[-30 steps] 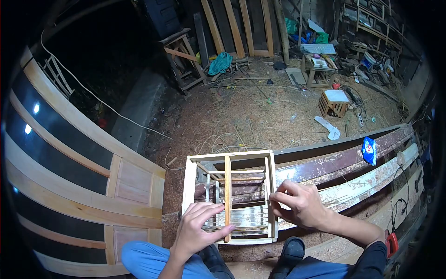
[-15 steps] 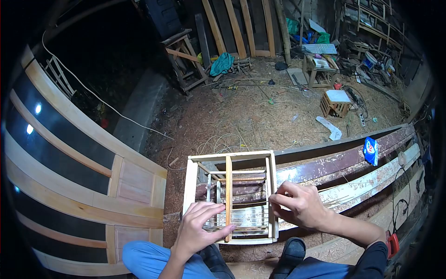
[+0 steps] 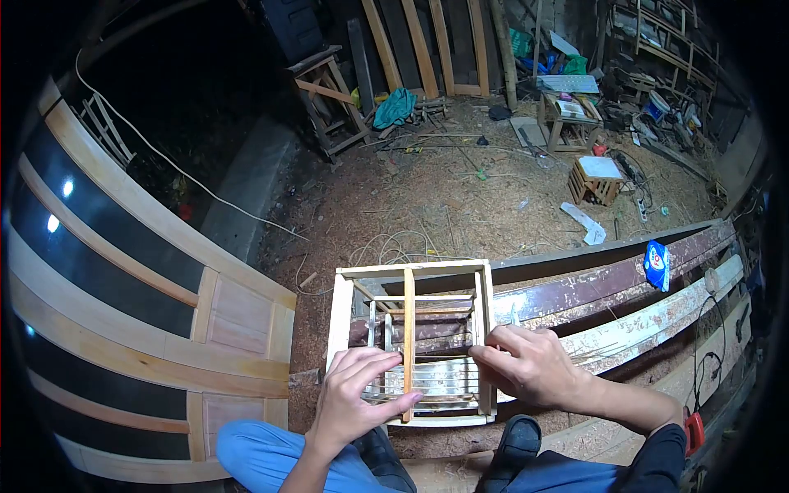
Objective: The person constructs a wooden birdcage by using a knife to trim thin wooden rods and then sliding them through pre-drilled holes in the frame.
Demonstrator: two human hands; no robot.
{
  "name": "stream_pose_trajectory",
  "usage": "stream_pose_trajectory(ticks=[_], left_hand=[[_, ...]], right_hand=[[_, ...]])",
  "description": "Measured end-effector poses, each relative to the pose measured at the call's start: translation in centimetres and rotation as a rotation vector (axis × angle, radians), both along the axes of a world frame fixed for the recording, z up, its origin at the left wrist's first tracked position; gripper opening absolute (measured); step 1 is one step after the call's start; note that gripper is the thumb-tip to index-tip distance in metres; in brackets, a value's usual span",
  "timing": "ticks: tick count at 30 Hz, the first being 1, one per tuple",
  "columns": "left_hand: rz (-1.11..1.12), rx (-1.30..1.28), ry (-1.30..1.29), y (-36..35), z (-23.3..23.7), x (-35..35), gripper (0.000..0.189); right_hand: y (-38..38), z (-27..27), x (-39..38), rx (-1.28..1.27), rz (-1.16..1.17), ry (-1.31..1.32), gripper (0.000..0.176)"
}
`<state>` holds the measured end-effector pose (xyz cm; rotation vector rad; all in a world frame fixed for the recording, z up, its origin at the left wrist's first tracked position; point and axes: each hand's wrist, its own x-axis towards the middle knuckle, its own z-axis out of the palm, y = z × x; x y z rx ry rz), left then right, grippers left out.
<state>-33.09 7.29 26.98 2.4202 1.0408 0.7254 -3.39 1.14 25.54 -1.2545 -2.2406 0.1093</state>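
Ground [image 3: 427, 193]: strewn with shavings, extending beyond the work.

Panelled wooden door [image 3: 156, 360]: large, at the left, glossy dark panels between pale rails.

Planks [image 3: 567, 297]: long, one maroon and worn, running out to the right.

Wooden frame [image 3: 341, 316]: open, pale, directly before the person, between door and planks; the planks show through its openings. Long axis roughly fore-and-aft. Its support is hidden.

Left hand [image 3: 353, 396]: over the near left part of the frame. Grip open, fingers spread, thumb laid across the slat near its lower end.

Right hand [image 3: 526, 366]: at the frame's right rail [image 3: 486, 300], thumb and forefinger drawn close together. Whether this grip is fully closed or pinches anything small cannot be told.

Slat [image 3: 409, 329]: one, orange-brown, bridging the frame from far rail to near edge, its long axis pointing away from the person. It lies left of the right grip, well apart from it; the left hand is nearer, touching.

Packet [image 3: 657, 265]: blue, on the planks, beyond and right of the right hand.
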Motion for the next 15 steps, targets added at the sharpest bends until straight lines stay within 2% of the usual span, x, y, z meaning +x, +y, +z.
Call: stream_pose_trajectory(ticks=[2,4,5,6,8,9,10,12,15], left_hand=[[0.020,0.014,-0.013,-0.2,0.3,0.2,0.047],[0.107,0.230,0.025,-0.5,0.6,0.2,0.035],[0.150,0.252,0.001,-0.7,0.8,0.1,0.023],[0.159,0.252,0.003,-0.8,0.5,-0.1,0.023],[0.450,0.237,-0.099,-0.6,-0.7,-0.6,0.017],[0.495,0.115,-0.117,-0.2,-1.0,-1.1,0.020],[0.479,-0.137,-0.404,0.5,-2.1,-1.5,0.024],[0.393,-0.380,-0.575,1.1,-1.9,-2.4,0.026],[0.324,-0.403,-0.505,1.4,-2.2,-3.1,0.027]], right_hand=[[0.1,0.0,-0.3,0.012,0.023,-0.007,0.030],[0.1,0.2,-0.6,-0.041,0.051,-0.062,0.038],[0.2,0.3,-0.9,-0.042,0.059,-0.060,0.038],[0.3,0.6,-1.1,-0.026,0.065,-0.102,0.041],[0.6,0.7,-1.5,-0.006,0.081,-0.144,0.044],[0.8,0.7,-1.7,0.005,0.072,-0.158,0.044],[1.0,0.7,-1.9,0.015,0.062,-0.172,0.044],[1.3,0.6,-2.3,0.013,0.073,-0.128,0.040],[1.8,0.7,-2.9,-0.038,0.067,-0.087,0.035]])
